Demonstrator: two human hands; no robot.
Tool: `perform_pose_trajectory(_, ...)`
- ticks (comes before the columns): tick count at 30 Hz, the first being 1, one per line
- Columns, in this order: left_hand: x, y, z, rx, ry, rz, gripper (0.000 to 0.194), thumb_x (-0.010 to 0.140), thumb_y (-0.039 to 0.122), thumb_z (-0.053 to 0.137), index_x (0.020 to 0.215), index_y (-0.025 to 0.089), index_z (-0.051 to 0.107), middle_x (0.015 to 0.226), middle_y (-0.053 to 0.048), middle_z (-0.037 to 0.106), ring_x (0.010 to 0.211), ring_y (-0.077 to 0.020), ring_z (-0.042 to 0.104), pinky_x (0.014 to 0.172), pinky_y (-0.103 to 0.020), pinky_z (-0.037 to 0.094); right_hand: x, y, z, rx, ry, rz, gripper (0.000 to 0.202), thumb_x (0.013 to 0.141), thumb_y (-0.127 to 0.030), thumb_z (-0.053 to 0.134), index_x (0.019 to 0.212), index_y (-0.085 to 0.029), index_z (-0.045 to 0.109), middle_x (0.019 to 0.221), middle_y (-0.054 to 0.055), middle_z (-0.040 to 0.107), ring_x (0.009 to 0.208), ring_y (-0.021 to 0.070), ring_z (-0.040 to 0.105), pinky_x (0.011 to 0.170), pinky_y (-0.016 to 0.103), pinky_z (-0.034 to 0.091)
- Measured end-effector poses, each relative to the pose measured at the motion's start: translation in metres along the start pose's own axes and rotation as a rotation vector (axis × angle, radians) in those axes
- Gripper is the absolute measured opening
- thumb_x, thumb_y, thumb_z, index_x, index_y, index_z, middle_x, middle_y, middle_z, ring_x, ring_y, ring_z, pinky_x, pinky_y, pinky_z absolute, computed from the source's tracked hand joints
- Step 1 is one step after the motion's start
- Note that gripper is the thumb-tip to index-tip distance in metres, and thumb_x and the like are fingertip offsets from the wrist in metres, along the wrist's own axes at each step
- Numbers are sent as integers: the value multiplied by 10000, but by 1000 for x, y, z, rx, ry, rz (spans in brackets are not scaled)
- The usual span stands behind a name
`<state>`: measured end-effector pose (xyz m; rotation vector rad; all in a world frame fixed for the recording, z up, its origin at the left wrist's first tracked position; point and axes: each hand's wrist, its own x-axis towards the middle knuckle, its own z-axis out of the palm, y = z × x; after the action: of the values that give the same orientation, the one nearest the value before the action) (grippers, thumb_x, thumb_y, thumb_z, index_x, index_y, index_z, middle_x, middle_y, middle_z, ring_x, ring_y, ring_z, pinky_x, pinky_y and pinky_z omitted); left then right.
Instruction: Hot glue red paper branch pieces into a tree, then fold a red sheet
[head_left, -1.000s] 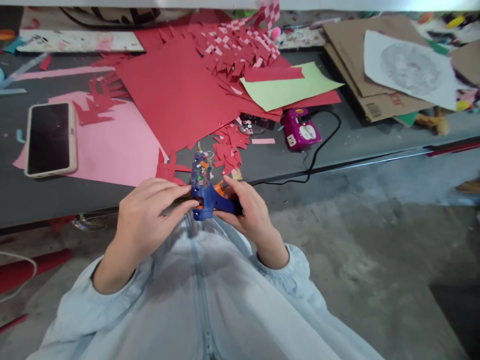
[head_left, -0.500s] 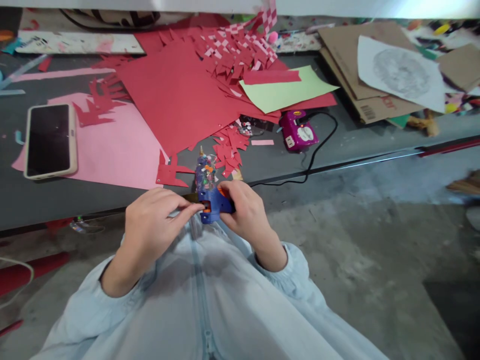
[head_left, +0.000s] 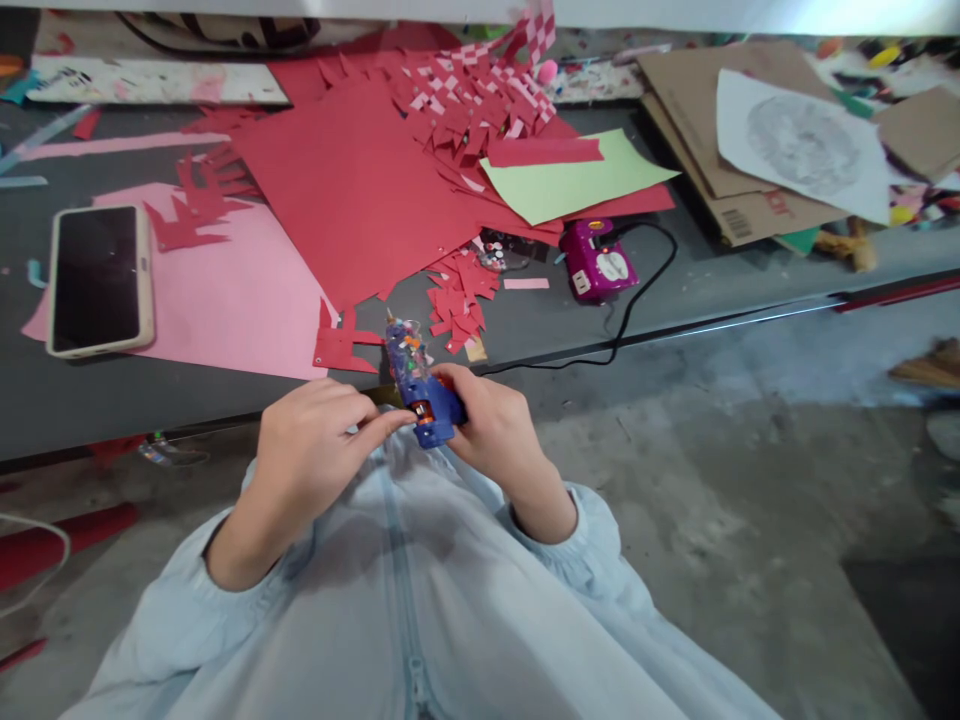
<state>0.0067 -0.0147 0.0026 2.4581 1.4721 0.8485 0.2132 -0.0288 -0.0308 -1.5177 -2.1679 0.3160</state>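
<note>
A blue hot glue gun [head_left: 409, 370] is held in front of my body at the table's near edge, its nozzle pointing away from me. Bits of colored scrap and glue cling to its front half. My right hand [head_left: 499, 425] is wrapped round its handle. With fingers curled, my left hand [head_left: 322, 435] has its thumb tip against the orange-edged opening near the gun's rear; its other fingertips are partly hidden. Just beyond the gun's left side lies a red paper cutout [head_left: 345, 342] with pointed strips. Small red paper pieces [head_left: 459, 300] are heaped beyond it.
A phone [head_left: 97, 280] rests partly on pink paper [head_left: 240, 290] at left. Large red sheets [head_left: 352, 190] cover the middle. A purple power adapter [head_left: 598, 262] with a black cable sits right of center, near green paper [head_left: 555, 190]. Cardboard [head_left: 694, 130] lies at the far right.
The glue gun has tilted, its nozzle swinging left and its rear end moving slightly right. My left hand has shifted a little right, its thumb staying against the gun.
</note>
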Motion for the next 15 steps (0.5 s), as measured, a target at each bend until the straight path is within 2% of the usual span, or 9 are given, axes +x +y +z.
perform_pose_trajectory(8, -1, 1, -1, 39, -92, -64, 502, 936, 506, 570, 546, 194, 620, 525, 24, 582, 547, -101, 531, 533, -246, 345, 0, 1, 2, -2, 61, -42, 241, 897, -309, 546, 1064, -152, 622, 823, 56, 738, 683, 181, 679, 615, 267, 473)
perform_pose_trajectory(15, -1, -1, 0, 31, -68, -18, 505, 948, 487, 558, 539, 194, 590, 501, 33, 554, 530, -98, 510, 514, -244, 331, 1, 3, 4, -45, 60, -84, 294, 890, -275, 538, 1124, -126, 634, 880, 82, 755, 748, 195, 695, 659, 280, 492)
